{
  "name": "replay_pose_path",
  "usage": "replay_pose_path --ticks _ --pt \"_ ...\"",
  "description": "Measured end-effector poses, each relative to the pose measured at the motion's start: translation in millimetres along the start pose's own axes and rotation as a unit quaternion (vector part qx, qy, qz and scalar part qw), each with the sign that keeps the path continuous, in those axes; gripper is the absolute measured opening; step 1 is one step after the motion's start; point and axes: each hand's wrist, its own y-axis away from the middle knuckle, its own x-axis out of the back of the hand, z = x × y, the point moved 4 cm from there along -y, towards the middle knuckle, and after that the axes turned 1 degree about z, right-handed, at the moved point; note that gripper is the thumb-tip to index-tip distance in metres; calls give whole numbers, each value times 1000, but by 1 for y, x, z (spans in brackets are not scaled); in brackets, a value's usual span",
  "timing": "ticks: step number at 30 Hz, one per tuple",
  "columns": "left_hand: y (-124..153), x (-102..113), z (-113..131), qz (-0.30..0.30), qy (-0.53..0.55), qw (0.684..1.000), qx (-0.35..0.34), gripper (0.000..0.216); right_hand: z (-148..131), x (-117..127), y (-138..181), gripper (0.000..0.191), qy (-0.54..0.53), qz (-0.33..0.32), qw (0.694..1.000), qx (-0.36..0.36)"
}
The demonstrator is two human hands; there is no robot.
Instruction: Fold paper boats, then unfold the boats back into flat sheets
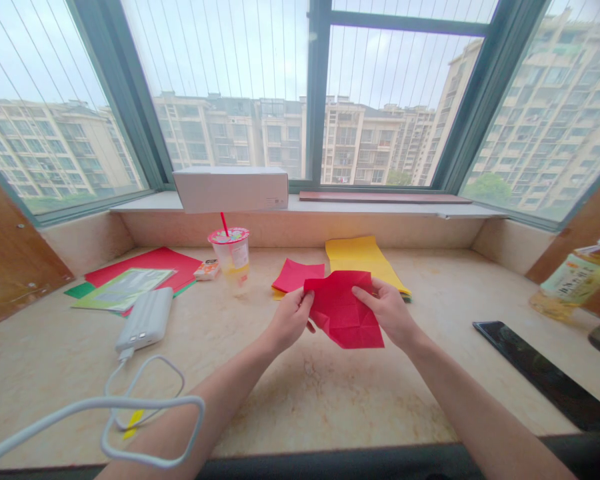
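A creased red sheet of paper (347,313) is held up above the stone counter, its fold lines showing across the surface. My left hand (291,317) pinches its left edge, thumb in front and fingers behind. On the other side, my right hand (387,307) grips the upper right edge, with the fingers partly hidden behind the paper. Just beyond the left hand lies a smaller stack of red paper (297,272) with an orange edge beneath. Behind the right hand rests a stack of yellow paper (363,257), a green edge peeking out under it.
At left lie a white power bank (147,319) with a looping white cable (145,403), and red sheets (155,260) under a green packet (125,288). A plastic cup (233,257) stands near a white box (230,190). At right are a black phone (530,367) and a bottle (575,280).
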Motion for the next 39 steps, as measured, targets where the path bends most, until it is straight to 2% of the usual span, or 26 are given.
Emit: replay_pose_path --ticks 7,12,17,20,24,28,32,36,39 --pt "-2 4 4 5 118 992 39 45 -2 1 -3 42 -13 -14 1000 6" --pt "-3 8 5 2 148 989 30 44 2 10 -6 25 27 3 999 24" --pt "-2 11 7 -3 148 989 7 19 11 21 -12 14 51 27 998 11" --pt "-2 13 6 -16 138 990 -3 21 14 22 -14 12 38 21 999 9" --pt "-3 15 6 13 72 997 -18 35 13 19 -11 17 2 15 1000 -6" --pt "-4 13 3 32 -12 999 -24 29 10 11 -7 32 -29 -8 999 -36" --pt "-7 13 -4 22 -19 999 -28 28 10 3 -5 40 -4 -57 998 -26" --pt "-8 15 -7 26 -15 999 -31 33 13 3 -5 52 -21 -50 998 -27" --pt "-7 14 -6 18 -15 999 -25 37 13 4 -5 46 -7 -49 998 -33"
